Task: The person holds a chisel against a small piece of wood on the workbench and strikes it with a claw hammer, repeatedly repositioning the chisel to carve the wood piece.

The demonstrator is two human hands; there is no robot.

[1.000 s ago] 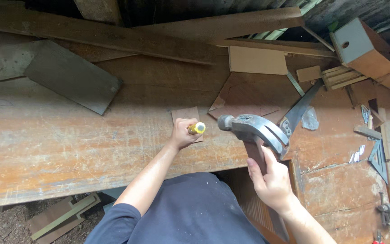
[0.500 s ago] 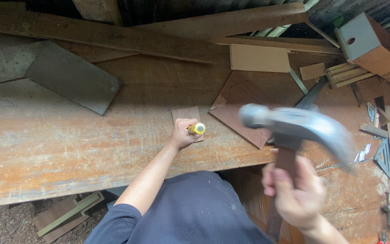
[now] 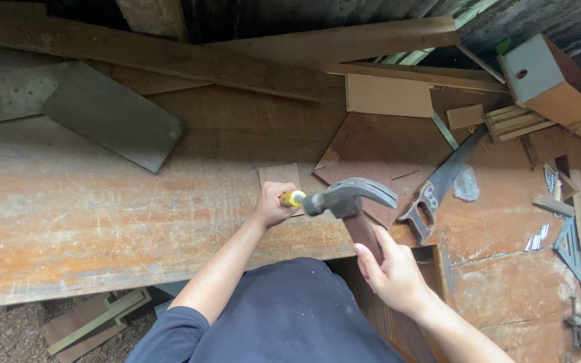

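Over the worn wooden bench (image 3: 102,222), his right hand (image 3: 391,272) grips a steel claw hammer (image 3: 347,198) whose head meets the yellow-handled chisel (image 3: 292,199) clenched in his left hand (image 3: 270,205).

Your workbench (image 3: 89,222) is a long, worn wooden top, stained orange-brown. On it you have a grey flat panel (image 3: 112,124) at the left, long planks (image 3: 169,57) along the far edge, a small brown wood piece (image 3: 279,176) near the middle, a large brown board (image 3: 364,151), a handsaw (image 3: 438,185), a stack of short slats (image 3: 516,122) and loose nails (image 3: 538,236) at the right.
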